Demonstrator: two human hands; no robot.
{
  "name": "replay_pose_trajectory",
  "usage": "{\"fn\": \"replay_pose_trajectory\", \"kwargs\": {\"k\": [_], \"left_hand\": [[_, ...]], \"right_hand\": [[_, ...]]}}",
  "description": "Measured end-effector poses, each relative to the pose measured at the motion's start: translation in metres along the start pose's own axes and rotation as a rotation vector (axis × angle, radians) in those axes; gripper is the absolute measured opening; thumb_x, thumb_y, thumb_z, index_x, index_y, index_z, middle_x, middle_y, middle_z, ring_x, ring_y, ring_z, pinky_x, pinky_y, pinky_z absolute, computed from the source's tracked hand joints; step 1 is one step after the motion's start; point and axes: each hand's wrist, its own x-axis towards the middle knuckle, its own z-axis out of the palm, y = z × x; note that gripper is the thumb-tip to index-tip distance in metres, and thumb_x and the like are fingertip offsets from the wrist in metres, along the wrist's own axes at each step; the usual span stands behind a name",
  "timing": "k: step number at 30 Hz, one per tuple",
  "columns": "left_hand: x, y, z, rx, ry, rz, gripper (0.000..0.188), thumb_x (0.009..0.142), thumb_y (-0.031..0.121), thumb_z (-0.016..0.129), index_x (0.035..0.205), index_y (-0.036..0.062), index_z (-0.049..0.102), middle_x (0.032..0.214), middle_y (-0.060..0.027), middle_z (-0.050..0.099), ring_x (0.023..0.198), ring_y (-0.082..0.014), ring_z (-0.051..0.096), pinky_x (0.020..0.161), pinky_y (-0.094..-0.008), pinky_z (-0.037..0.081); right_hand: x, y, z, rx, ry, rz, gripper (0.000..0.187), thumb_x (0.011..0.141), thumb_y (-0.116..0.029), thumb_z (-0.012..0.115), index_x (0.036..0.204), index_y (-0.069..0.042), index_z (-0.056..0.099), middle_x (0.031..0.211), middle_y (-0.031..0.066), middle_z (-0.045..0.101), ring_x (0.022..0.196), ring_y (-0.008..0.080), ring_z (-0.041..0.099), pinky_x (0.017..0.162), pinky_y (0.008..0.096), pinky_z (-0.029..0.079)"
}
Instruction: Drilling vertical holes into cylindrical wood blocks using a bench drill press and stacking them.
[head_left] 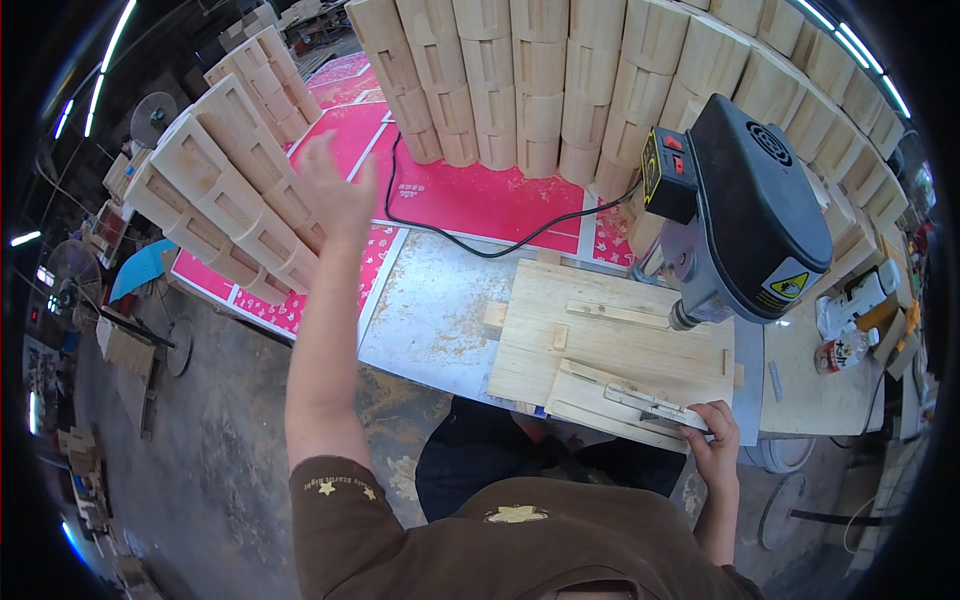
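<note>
Two bare hands: one left hand (340,192), one right hand (714,440). Ahead of the right hand is one black-and-grey drill press (768,205) with two red switches (672,142); to its left, one broad, pale wooden board (525,340). One thin black cable (488,254) lies between the hands. Right of the right hand: one clear plastic bottle with a red label (843,352). Left of the left hand: two round caged fans (153,118) and one blue umbrella (142,268). The curved, pale wooden blocks (540,88) stacked beyond the hands are too many to count.
</note>
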Motion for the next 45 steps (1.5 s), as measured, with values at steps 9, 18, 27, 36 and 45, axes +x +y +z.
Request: {"fn": "replay_pose_trajectory", "kwargs": {"k": [9, 18, 27, 36, 45], "left_hand": [[0.028, 0.044, 0.118, -0.34, -0.237, -0.263, 0.055, 0.067, 0.02, 0.077, 0.113, 0.0008, 0.054, 0.111, -0.0173, 0.057, 0.105, -0.0296, 0.054, 0.088, -0.0375, 0.044], [0.127, -0.051, 0.17, -0.366, -0.111, -0.69, 0.072, 0.062, 0.028, 0.077, 0.12, -0.0039, 0.05, 0.118, -0.0229, 0.056, 0.111, -0.0312, 0.054, 0.093, -0.0382, 0.044], [0.136, -0.095, 0.2, -0.727, -0.232, -0.675, 0.106, 0.055, 0.018, 0.082, 0.14, -0.0031, 0.021, 0.131, -0.0201, 0.045, 0.116, -0.0299, 0.051, 0.096, -0.0369, 0.042], [0.007, -0.133, 0.233, -0.615, -0.655, -0.828, 0.114, 0.054, 0.002, 0.079, 0.145, 0.0023, 0.011, 0.138, -0.0162, 0.039, 0.124, -0.0289, 0.043, 0.101, -0.0384, 0.038], [-0.031, -0.142, 0.266, -0.834, -0.591, -0.838, 0.087, 0.048, -0.004, 0.078, 0.126, 0.0032, 0.04, 0.12, -0.0108, 0.054, 0.115, -0.0257, 0.051, 0.096, -0.0388, 0.044]], "right_hand": [[-0.003, 0.0, 0.0, 0.017, -0.018, 0.048, 0.031, 0.06, 0.002, 0.073, 0.089, -0.003, 0.064, 0.082, 0.0113, 0.059, 0.078, 0.027, 0.055, 0.069, 0.0341, 0.046], [-0.001, -0.001, -0.006, 0.016, -0.071, 0.102, 0.033, 0.057, 0.001, 0.074, 0.088, -0.004, 0.065, 0.08, 0.0094, 0.057, 0.076, 0.0258, 0.055, 0.066, 0.0333, 0.045], [-0.005, 0.0, -0.005, 0.0, -0.074, 0.189, 0.031, 0.056, 0.001, 0.074, 0.085, -0.006, 0.065, 0.078, 0.0072, 0.057, 0.074, 0.023, 0.056, 0.065, 0.0324, 0.045], [0.003, -0.008, -0.001, -0.035, -0.079, 0.256, 0.032, 0.055, 0.002, 0.074, 0.084, -0.006, 0.065, 0.076, 0.0056, 0.055, 0.074, 0.0214, 0.054, 0.067, 0.0307, 0.043], [0.002, -0.01, 0.003, -0.072, -0.022, 0.312, 0.026, 0.061, -0.004, 0.074, 0.084, -0.004, 0.063, 0.077, 0.0048, 0.052, 0.073, 0.0182, 0.052, 0.063, 0.0281, 0.04]]}}
